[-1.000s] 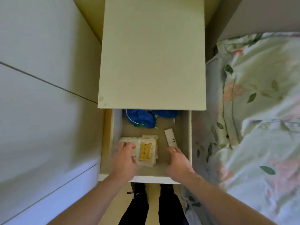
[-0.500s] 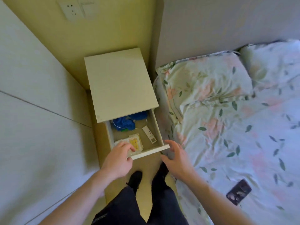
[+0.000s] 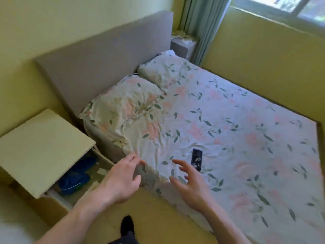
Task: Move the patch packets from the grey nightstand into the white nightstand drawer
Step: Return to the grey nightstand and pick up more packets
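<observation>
Whereas a second ago both hands were down inside the white nightstand drawer (image 3: 77, 178) over the pale patch packets, the view now swings out across the bed (image 3: 228, 131) and both hands hang in the air above its near corner. The left hand (image 3: 121, 180) has its fingers loosely spread and grips nothing; the right hand (image 3: 190, 184) is likewise spread, palm inward, and empty. The packets cannot be made out in this frame: the left forearm and the nightstand top (image 3: 40, 150) cover the front of the drawer where they lay half a second ago. The drawer stands open, with a blue bundle (image 3: 77, 175) showing inside.

Judgement: that batch is deposited, and the person is turning away, either for more packets or to finish. The drawer is not yet pushed in.

Surface and room: floral sheet, two pillows (image 3: 126, 106) against a grey headboard (image 3: 98, 62). A dark flat object (image 3: 197, 159) lies on the sheet just beyond the right fingers. The grey nightstand (image 3: 182, 44) stands at the far side of the bed beside a green curtain (image 3: 202, 23); its contents are too blurred to tell. Walls are yellow.
</observation>
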{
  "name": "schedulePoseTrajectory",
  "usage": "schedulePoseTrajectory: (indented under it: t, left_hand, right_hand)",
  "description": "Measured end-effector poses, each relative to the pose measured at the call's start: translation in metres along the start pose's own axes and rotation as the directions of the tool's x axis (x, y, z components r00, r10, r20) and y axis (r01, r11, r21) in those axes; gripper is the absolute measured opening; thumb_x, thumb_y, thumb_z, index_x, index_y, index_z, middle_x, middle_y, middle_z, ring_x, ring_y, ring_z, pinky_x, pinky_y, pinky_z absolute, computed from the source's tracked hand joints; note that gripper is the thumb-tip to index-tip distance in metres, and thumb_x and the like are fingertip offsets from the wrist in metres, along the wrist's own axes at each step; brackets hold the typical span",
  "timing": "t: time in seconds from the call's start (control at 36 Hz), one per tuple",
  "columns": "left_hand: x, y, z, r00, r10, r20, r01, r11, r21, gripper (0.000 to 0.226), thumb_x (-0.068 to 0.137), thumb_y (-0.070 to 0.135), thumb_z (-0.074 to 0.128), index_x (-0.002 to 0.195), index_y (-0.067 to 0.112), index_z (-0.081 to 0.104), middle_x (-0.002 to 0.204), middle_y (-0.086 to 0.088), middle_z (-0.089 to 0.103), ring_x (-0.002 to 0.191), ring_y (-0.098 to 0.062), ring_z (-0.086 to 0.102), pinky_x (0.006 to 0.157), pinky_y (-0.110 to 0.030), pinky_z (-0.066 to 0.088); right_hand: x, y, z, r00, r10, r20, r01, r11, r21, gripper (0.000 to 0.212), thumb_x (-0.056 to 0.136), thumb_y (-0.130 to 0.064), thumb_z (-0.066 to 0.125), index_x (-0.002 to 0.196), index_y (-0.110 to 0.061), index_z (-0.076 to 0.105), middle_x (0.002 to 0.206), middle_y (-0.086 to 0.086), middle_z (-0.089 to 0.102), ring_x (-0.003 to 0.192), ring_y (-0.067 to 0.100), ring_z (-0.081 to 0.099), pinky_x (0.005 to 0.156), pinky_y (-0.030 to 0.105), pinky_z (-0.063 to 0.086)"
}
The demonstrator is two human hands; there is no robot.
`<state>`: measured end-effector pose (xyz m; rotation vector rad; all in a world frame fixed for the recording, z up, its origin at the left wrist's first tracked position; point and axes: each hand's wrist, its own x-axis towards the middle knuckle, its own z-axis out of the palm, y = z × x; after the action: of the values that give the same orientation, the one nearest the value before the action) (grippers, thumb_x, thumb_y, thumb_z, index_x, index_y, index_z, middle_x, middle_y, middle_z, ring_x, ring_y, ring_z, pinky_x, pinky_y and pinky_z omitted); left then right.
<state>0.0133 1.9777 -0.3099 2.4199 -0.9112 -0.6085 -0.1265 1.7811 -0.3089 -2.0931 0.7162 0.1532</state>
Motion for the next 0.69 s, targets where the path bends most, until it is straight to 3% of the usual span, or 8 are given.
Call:
schedulePoseTrajectory:
  t: [0.14, 0.25, 0.44, 0.58, 0.69]
  left_hand:
    - [0.01, 0.115, 0.053, 0.973, 0.203, 0.111, -0.211, 0.976, 0.059, 0.037, 0.094, 0.027, 0.058, 0.129, 0.039, 0.051, 0.134, 0.02, 0.045, 0.096, -0.006, 0.055, 0.101, -0.026, 0.044]
    - [-0.004, 0.212, 0.111, 0.933, 0.329, 0.148, -0.337, 0.941, 0.033, 0.037, 0.094, 0.029, 0.058, 0.128, 0.04, 0.052, 0.137, 0.022, 0.042, 0.124, -0.005, 0.047, 0.105, -0.024, 0.038]
    - [-0.039, 0.344, 0.194, 0.861, 0.473, 0.187, -0.483, 0.876, 0.011, 0.036, 0.096, 0.034, 0.057, 0.13, 0.042, 0.05, 0.14, 0.026, 0.037, 0.129, -0.002, 0.044, 0.111, -0.027, 0.038]
    - [-0.049, 0.407, 0.228, 0.832, 0.514, 0.209, -0.537, 0.841, 0.067, 0.035, 0.096, 0.038, 0.058, 0.129, 0.045, 0.049, 0.142, 0.027, 0.036, 0.131, -0.002, 0.042, 0.112, -0.026, 0.038]
    - [-0.042, 0.454, 0.249, 0.829, 0.518, 0.21, -0.547, 0.829, 0.117, 0.034, 0.096, 0.038, 0.061, 0.128, 0.044, 0.051, 0.144, 0.026, 0.037, 0.13, -0.004, 0.044, 0.109, -0.023, 0.036]
  right_hand:
    - [-0.088, 0.067, -0.081, 0.987, 0.068, -0.148, -0.059, 0.996, 0.064, 0.043, 0.095, -0.044, 0.063, 0.134, -0.054, 0.048, 0.134, -0.027, 0.047, 0.125, -0.001, 0.047, 0.108, 0.031, 0.042]
    - [-0.169, 0.146, -0.14, 0.959, 0.123, -0.257, -0.111, 0.992, 0.059, 0.047, 0.092, -0.047, 0.065, 0.135, -0.053, 0.048, 0.133, -0.031, 0.05, 0.124, -0.008, 0.047, 0.11, 0.03, 0.043]
    - [-0.269, 0.237, -0.229, 0.912, 0.161, -0.377, -0.132, 0.986, 0.102, 0.046, 0.093, -0.044, 0.067, 0.135, -0.052, 0.049, 0.137, -0.03, 0.051, 0.13, -0.004, 0.047, 0.112, 0.034, 0.043]
    - [-0.31, 0.273, -0.281, 0.895, 0.142, -0.424, -0.101, 0.988, 0.119, 0.049, 0.095, -0.041, 0.067, 0.139, -0.049, 0.048, 0.14, -0.029, 0.051, 0.131, -0.005, 0.045, 0.113, 0.03, 0.041]
    - [-0.327, 0.308, -0.323, 0.885, 0.131, -0.447, -0.08, 0.988, 0.132, 0.05, 0.094, -0.041, 0.067, 0.139, -0.048, 0.048, 0.139, -0.027, 0.05, 0.125, -0.009, 0.047, 0.105, 0.02, 0.039]
